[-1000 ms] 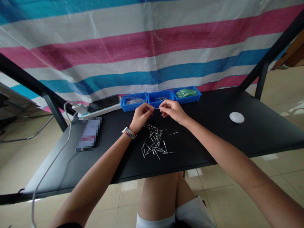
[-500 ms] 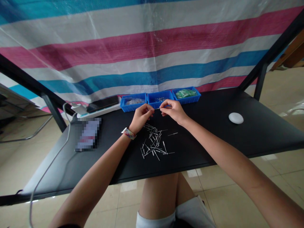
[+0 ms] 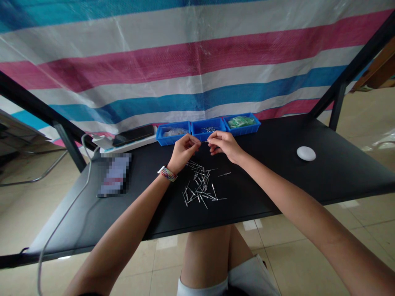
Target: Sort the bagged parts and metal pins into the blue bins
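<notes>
A thin silvery rivet (image 3: pixel 204 142) spans the gap between my two hands. My left hand (image 3: pixel 185 151) pinches one end of it between thumb and forefinger, and my right hand (image 3: pixel 224 144) pinches the other end. Both are held just in front of the middle blue bin (image 3: pixel 203 137), which has several rivets inside. Below my hands a loose pile of rivets (image 3: pixel 201 183) is scattered on the black table (image 3: pixel 262 181). One single rivet (image 3: pixel 224 174) lies a little to the right of the pile.
The left blue bin (image 3: pixel 163 139) holds clear plastic bags; the right one holds green packets (image 3: pixel 241 121). A dark phone (image 3: pixel 134 135) rests on a white power strip (image 3: pixel 129 146) with a cable. A blurred item (image 3: pixel 115 174) lies left, a white round object (image 3: pixel 306 153) right.
Slightly more of the rivet shows between my fingertips. Otherwise both hands stay nearly in place, and the pile and bins are unchanged.
</notes>
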{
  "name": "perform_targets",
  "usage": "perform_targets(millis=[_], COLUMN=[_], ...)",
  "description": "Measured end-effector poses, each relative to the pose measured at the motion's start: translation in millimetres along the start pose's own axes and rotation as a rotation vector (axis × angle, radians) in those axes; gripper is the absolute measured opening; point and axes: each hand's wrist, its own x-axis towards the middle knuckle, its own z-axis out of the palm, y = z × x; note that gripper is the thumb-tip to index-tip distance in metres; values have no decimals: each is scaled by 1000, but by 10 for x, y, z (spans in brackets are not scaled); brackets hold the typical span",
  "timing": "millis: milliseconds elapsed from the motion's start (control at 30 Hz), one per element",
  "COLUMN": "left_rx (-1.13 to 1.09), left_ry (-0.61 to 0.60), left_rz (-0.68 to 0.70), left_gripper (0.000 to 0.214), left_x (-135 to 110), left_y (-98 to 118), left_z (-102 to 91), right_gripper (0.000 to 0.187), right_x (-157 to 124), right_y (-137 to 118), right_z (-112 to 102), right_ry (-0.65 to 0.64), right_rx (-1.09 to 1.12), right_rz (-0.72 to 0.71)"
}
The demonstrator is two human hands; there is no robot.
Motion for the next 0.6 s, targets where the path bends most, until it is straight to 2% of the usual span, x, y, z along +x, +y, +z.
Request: perform_targets(millis=[200,367,467,600], left_rx=[-18,-50,-58,-61], left_ry=[-5,33,41,52], left_rz=[-11,-26,-19,-14], left_gripper=[26,22,17,16], left_x=[-1,26,40,44], left_y=[4,-10,-25,-37], left_z=[6,-36,-62,-71], right_gripper=[16,22,17,32], right_x=[15,69,168,337], right_y=[3,36,53,70], right_z=[-18,-82,-108,-105], right_ry=[22,127,183,90], right_rx=[55,42,-55,-280], right_rz=[-43,-156,-252,-270])
